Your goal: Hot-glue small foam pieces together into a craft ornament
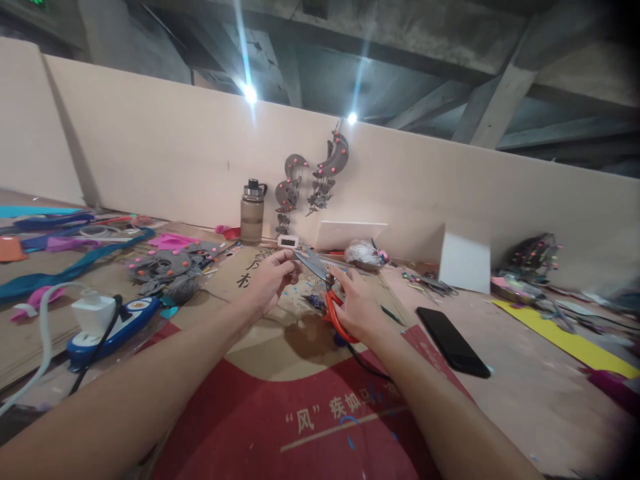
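Observation:
My right hand (360, 303) is closed on the orange-red handles of a pair of scissors (316, 265), above the table. The blades point up and to the left, toward my left hand (274, 280). Its thumb and fingers are pinched together right at the blade tips. Whatever lies in that pinch is too small or hidden to name. Beneath both hands is a flattened cardboard sheet (280, 427), brown and dark red with printed characters, scattered with small blue scraps.
A black phone (453, 341) lies to the right, near yellow paper (570, 340). On the left are a blue power strip (117, 330) with cables and grey felt pieces (170, 263) with pink dots. A water bottle (253, 213) stands by the partition, where grey moon-shaped decorations (334, 157) hang.

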{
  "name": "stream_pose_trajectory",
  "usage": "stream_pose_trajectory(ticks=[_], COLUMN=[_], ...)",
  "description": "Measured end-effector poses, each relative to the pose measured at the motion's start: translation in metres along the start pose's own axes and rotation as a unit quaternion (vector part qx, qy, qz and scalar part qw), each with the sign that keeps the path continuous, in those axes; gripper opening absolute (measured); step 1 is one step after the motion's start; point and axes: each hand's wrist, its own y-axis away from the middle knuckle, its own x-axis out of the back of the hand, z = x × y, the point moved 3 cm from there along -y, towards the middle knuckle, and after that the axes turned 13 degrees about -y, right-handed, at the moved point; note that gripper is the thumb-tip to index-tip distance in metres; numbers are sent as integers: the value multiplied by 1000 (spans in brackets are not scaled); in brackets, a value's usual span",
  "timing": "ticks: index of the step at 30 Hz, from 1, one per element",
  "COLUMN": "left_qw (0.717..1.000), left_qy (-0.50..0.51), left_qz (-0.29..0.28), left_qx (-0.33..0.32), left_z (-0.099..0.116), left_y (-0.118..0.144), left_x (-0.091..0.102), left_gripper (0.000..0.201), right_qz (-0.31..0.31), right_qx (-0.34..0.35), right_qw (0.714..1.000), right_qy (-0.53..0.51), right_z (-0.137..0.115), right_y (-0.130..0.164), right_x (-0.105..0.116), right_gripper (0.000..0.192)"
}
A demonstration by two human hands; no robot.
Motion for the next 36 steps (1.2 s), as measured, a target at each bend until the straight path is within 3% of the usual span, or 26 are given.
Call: stream_pose_trajectory(ticks=[14, 25, 30, 36], left_qw=[996, 996, 997, 997], left_qy=[-75, -51, -57, -74], left_qz=[-47, -72, -53, -8], left_qx=[-33, -18, 0, 36], left_z=[-1, 6, 5, 0], left_y=[1, 6, 4, 3], left_x=[-4, -9, -6, -3], left_gripper=[8, 7, 11, 20], right_qz=[-13, -27, -22, 0], right_qx=[0, 0, -19, -35], right_qw=[999, 996, 996, 999], right_qy=[48, 86, 83, -5], right_z=[-1, 1, 4, 1], right_y=[1, 0, 2, -2], right_x=[1, -2, -3, 4], right_gripper=[44, 40, 41, 38])
